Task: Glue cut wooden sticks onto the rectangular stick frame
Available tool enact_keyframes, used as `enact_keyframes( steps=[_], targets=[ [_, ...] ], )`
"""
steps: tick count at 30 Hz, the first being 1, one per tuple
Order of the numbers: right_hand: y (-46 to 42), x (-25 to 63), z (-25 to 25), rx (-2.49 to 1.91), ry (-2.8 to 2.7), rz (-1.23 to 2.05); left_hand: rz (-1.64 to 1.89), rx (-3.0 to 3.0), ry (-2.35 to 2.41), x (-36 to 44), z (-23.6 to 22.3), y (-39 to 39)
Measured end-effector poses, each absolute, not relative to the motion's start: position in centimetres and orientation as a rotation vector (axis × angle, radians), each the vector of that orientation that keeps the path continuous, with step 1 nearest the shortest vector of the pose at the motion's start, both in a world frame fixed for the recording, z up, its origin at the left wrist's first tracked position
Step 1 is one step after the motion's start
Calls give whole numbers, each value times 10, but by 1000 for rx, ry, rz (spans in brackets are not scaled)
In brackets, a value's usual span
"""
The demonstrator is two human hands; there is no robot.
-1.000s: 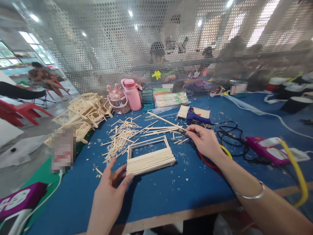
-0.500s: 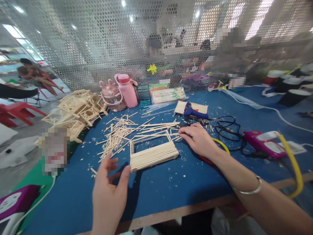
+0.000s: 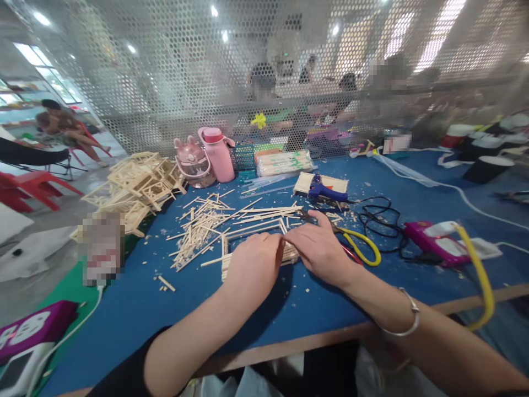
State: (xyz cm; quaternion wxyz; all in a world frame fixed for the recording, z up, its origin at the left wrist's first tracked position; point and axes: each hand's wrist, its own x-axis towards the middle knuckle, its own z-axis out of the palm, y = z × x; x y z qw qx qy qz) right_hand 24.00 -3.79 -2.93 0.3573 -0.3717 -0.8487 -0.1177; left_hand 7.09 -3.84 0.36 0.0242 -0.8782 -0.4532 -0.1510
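Note:
My left hand (image 3: 258,262) and my right hand (image 3: 316,248) meet over a small frame of wooden sticks (image 3: 253,227), covering most of its slatted front. Both hands have their fingers closed on a thin wooden stick (image 3: 212,262), whose left end juts out past my left hand. Where the fingertips touch, the stick itself is hidden. Scissors with yellow handles (image 3: 366,248) lie just right of my right hand. Behind the frame rest several long loose sticks (image 3: 268,214), and a heap of short pieces (image 3: 200,229) lies to its left.
A blue glue gun (image 3: 326,190) rests by a small stick panel (image 3: 306,182). Farther back stand a pink bottle (image 3: 219,157), a clear pink jug (image 3: 194,165) and bagged sticks (image 3: 285,162). Stick structures (image 3: 140,184) pile up at left. A purple power strip (image 3: 433,242) and cables lie right.
My left hand has come in from the left to the stick in my right hand. Both hands now meet over the frame, and the stick reaches farther left.

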Motion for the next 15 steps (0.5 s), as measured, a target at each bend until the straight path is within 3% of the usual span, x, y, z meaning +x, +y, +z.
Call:
enact_keyframes(
  steps=[11,15],
  targets=[
    [-38,236,-31,-943,-2191,-364,-545,-2813,-1326,63,3,-33],
    [-34,263,-27,-1324,-2092,-319,-639,-2758,-1363,51,6,-24]
  ],
)
